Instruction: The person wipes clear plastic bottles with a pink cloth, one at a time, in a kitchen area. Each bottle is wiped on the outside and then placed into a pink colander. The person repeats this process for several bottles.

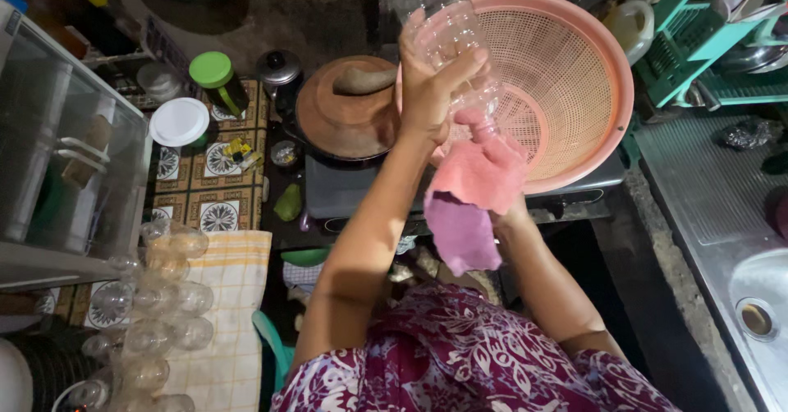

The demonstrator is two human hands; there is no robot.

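The left hand [431, 92] is wrapped tight around a clear plastic bottle [447, 30], holding it raised and tilted so that its lower end meets the cloth. The right hand [501, 207] is almost wholly hidden under a pink cloth [484, 174]; it appears bunched up in the cloth and pressed against the bottle's end, as one grips to wipe, though the fingers cannot be seen. A darker purple fold [461, 233] of the cloth hangs down below it. Just behind the bottle, a large pink plastic colander [574, 75] leans tilted on a dark stove [345, 186]. To its left sits a round wooden lid [345, 116]. Nearer on the left, clear drinking glasses [164, 297] lie on a striped yellow towel [234, 313], seemingly set there to dry.
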